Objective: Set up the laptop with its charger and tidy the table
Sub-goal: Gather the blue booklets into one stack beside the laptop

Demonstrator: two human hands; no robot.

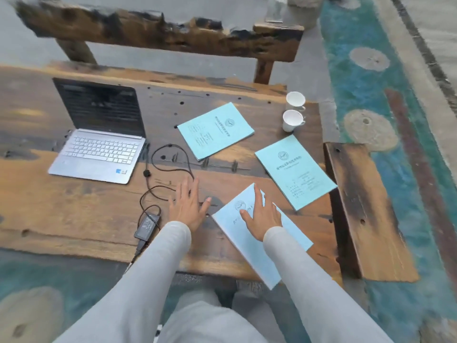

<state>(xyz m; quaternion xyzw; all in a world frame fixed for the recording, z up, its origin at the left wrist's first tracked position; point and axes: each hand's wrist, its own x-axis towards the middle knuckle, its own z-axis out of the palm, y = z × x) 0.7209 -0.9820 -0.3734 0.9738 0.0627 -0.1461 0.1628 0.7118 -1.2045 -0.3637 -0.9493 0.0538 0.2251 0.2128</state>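
An open silver laptop (99, 144) with a dark screen stands on the left of the wooden table (74, 209). Its black charger brick (146, 227) lies near the front edge, and the thin cable (170, 167) loops towards the laptop's right side. Three light-blue booklets lie on the right half: the far one (215, 131), the right one (295, 170), and the near one (249, 241) hanging over the front edge. My left hand (188, 206) lies flat on the table over the cable, fingers spread. My right hand (262, 216) presses flat on the near booklet.
Two white cups (293, 120) (295, 100) stand at the table's far right corner. A rough wooden bench (158, 33) runs behind the table and a short plank bench (366, 211) sits off its right end. A teal patterned rug (371, 95) covers the floor.
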